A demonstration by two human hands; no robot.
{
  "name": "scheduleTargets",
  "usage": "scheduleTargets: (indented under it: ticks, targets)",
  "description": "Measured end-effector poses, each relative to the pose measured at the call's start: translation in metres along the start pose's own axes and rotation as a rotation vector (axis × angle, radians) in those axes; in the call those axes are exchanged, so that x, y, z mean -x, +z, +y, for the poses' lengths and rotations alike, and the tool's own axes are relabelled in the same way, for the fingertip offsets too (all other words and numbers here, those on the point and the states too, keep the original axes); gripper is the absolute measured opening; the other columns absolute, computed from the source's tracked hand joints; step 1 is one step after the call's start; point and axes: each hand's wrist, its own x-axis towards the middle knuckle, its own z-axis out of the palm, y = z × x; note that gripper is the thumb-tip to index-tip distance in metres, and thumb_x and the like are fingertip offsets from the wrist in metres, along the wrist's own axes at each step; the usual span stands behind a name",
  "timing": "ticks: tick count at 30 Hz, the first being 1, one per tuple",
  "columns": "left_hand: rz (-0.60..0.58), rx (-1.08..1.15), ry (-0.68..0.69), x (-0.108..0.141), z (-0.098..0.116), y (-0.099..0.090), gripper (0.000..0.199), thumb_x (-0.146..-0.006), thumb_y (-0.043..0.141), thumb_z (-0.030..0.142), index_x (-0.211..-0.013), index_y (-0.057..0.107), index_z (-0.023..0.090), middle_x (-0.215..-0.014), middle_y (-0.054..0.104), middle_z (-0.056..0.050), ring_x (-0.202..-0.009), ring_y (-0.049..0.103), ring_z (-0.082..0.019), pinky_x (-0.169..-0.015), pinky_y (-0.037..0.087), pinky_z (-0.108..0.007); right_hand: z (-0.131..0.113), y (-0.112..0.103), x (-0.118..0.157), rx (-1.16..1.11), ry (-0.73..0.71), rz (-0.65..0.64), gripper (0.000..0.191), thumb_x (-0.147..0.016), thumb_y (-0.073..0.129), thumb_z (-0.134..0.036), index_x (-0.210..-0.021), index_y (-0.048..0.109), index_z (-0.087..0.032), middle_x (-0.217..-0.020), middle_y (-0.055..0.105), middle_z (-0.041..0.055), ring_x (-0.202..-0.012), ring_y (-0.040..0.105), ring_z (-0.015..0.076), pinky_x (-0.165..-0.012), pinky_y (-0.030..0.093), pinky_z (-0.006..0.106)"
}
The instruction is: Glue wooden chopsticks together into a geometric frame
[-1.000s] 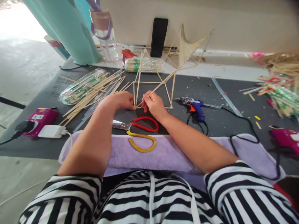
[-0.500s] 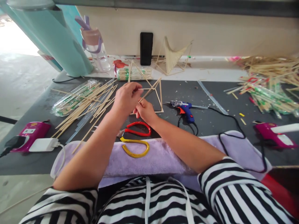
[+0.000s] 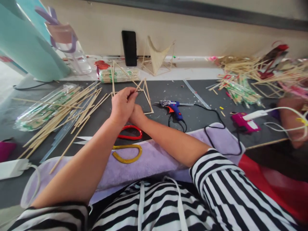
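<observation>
A frame of thin wooden sticks (image 3: 148,98) stands on the dark table beyond my hands. My left hand (image 3: 123,104) is closed at the frame's near left side, its fingers round a thin stick whose end shows above them. Just below and to the right, partly behind it, my right hand (image 3: 138,115) presses against it; its fingertips are hidden. Scissors with one red and one yellow handle (image 3: 130,154) lie under my forearms. To the right of the frame rests a blue glue gun (image 3: 176,110) with its tip toward the frame.
Loose sticks (image 3: 60,117) and bagged sticks lie left. A phone (image 3: 130,48) and a finished-looking stick model (image 3: 157,57) stand at the back. Stick piles (image 3: 240,88) and a pink socket (image 3: 245,122) are right. Another person's arm (image 3: 292,118) shows far right.
The view has swung to the right, bringing a person's arm into sight. My hands have drawn closer together, and my left hand covers more of my right fingers.
</observation>
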Motion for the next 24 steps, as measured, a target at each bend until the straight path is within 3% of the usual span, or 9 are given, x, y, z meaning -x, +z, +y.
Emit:
scheduleTargets:
  ticks: [5,11,13,16,19,24]
  targets:
    - [-0.006,-0.040,-0.029,0.001,0.001,-0.003,0.016,-0.085,0.057,0.021,-0.092,0.072,0.020,-0.089,0.074,-0.003,-0.083,0.067,-0.017,-0.079,0.049,-0.027,-0.005,-0.004,-0.005,0.030,0.040,-0.060,0.030,-0.093,0.049,-0.020,-0.117,0.066,-0.013,-0.101,0.075,0.0106,-0.103,0.067,0.0232,-0.093,0.049,0.032]
    - [-0.034,-0.093,-0.097,0.002,0.002,-0.005,0.016,-0.086,0.056,0.024,-0.092,0.071,0.022,-0.095,0.075,-0.002,-0.090,0.067,-0.018,-0.085,0.049,-0.028,-0.007,-0.012,-0.014,0.019,-0.015,-0.117,0.019,-0.085,0.060,-0.015,-0.101,0.070,-0.017,-0.104,0.075,0.0101,-0.109,0.065,0.0245,-0.092,0.050,0.032]
    - [-0.038,-0.098,-0.102,0.002,0.000,-0.005,0.017,-0.086,0.056,0.024,-0.093,0.071,0.022,-0.095,0.075,-0.003,-0.090,0.067,-0.018,-0.085,0.049,-0.028,-0.008,-0.017,-0.012,-0.011,-0.013,-0.153,0.014,-0.083,0.060,-0.012,-0.090,0.071,-0.017,-0.090,0.076,0.0083,-0.098,0.067,0.0223,-0.085,0.053,0.029]
    - [-0.051,-0.099,-0.103,0.003,-0.003,-0.006,0.018,-0.086,0.056,0.024,-0.094,0.072,0.021,-0.096,0.076,-0.004,-0.090,0.068,-0.018,-0.085,0.049,-0.028,-0.010,-0.026,-0.004,-0.125,0.086,-0.247,0.019,-0.086,0.052,-0.014,-0.077,0.068,-0.016,-0.067,0.071,0.0052,-0.065,0.066,0.0164,-0.064,0.052,0.025]
    - [-0.047,-0.092,-0.100,0.005,-0.005,-0.007,0.019,-0.086,0.056,0.025,-0.094,0.073,0.020,-0.095,0.076,-0.004,-0.089,0.068,-0.018,-0.084,0.049,-0.028,-0.015,-0.037,0.006,-0.187,0.157,-0.380,0.028,-0.086,0.044,-0.013,-0.067,0.064,-0.014,-0.060,0.068,0.0050,-0.048,0.059,0.0134,-0.053,0.047,0.024]
    - [-0.035,-0.074,-0.114,0.006,-0.004,-0.011,0.020,-0.085,0.057,0.026,-0.095,0.073,0.020,-0.094,0.076,-0.004,-0.086,0.067,-0.018,-0.082,0.050,-0.028,-0.029,-0.062,0.014,0.186,-0.159,-0.439,0.016,-0.075,0.056,-0.009,-0.067,0.068,-0.016,-0.072,0.072,0.0082,-0.072,0.066,0.0198,-0.064,0.044,0.026]
